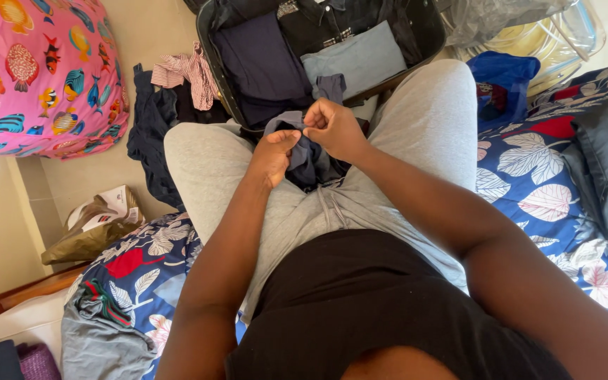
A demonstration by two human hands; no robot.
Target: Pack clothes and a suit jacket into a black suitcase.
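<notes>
Left hand and right hand, close together, pinch a dark garment bunched lengthwise between the knees, above an open suitcase beside the floral bedsheet.

Crumpled tan-and-white paper bag: floor, left of the bed's edge. Clear crinkled plastic bag: top right, beyond the open suitcase. No signs or screens.

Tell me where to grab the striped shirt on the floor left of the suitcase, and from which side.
Probably the bunched upper fold of the striped shirt, pinched from above. It lies crumpled on dark clothes, hard against the suitcase wall, so a side approach from the right looks blocked. The raised folds offer something to pinch; its flat edges blend into the pile beneath.
</notes>
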